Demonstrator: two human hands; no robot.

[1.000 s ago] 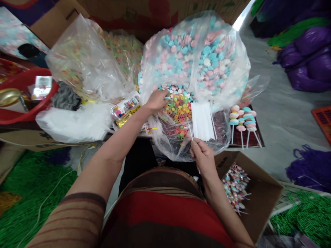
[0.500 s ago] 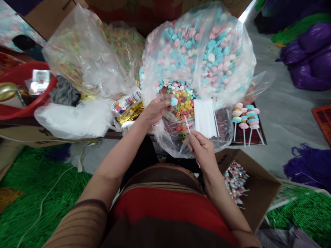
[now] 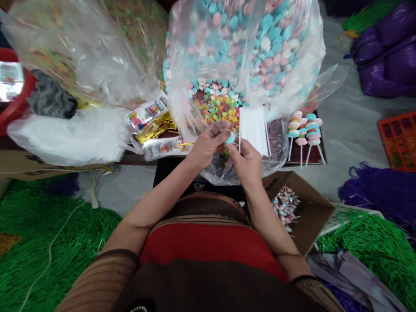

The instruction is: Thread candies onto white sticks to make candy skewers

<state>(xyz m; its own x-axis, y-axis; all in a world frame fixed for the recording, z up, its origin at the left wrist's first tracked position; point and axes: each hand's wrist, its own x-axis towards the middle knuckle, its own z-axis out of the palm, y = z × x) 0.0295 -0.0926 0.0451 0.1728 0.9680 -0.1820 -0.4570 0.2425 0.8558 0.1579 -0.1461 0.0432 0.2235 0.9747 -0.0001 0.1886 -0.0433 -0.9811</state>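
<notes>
Left of the stick bundle (image 3: pixel 253 130), the left hand (image 3: pixel 208 146) pinches a blue candy (image 3: pixel 230 138); in front of the bundle, the right hand (image 3: pixel 246 164) grips a white stick (image 3: pixel 239 141). Gummy rings (image 3: pixel 219 108) lie left of it, candy skewers (image 3: pixel 313 130) right, a candy bag (image 3: pixel 224 43) behind. The hands, earlier apart, now nearly meet. The stick's lower end is hidden.

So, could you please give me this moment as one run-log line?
left hand: holds blue candy | right hand: holds white stick | nearby: ring candies, stick pile, candy skewers
</notes>
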